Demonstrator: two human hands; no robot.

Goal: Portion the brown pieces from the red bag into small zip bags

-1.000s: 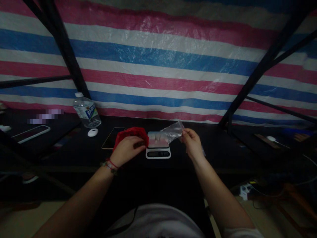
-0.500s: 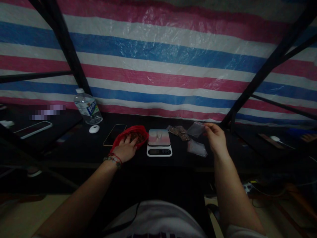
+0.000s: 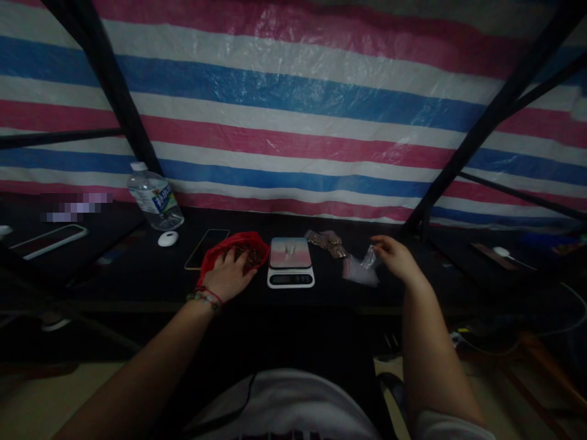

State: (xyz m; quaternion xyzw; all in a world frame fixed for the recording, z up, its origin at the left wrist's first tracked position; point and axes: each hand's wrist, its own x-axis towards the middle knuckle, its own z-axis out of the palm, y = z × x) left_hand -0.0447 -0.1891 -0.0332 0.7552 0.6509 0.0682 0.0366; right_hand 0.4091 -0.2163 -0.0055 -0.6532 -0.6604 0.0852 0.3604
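My left hand (image 3: 229, 274) rests with fingers spread on the small brown pieces (image 3: 253, 253) in an open red bag (image 3: 211, 255). What the pieces are is too dark to tell. To the right of that bag stands a white digital scale (image 3: 290, 278) with a shiny top plate. My right hand (image 3: 395, 256) pinches the edge of a small clear plastic bag (image 3: 369, 257), which hangs over a stack of clear plastic bags (image 3: 358, 272). Several filled small bags (image 3: 328, 242) with brown contents lie between the scale and the stack.
A phone (image 3: 206, 249) lies behind the red bag. Left of it are a white earbud case-like object (image 3: 168, 239) and a clear water bottle (image 3: 156, 198). Dark metal posts (image 3: 121, 98) flank the black table, before a striped plastic sheet (image 3: 284, 116).
My right hand has lowered the small clear bag toward the stack, and the bag now looks narrower and folded. The left hand stays on the brown pieces. The view has shifted slightly.
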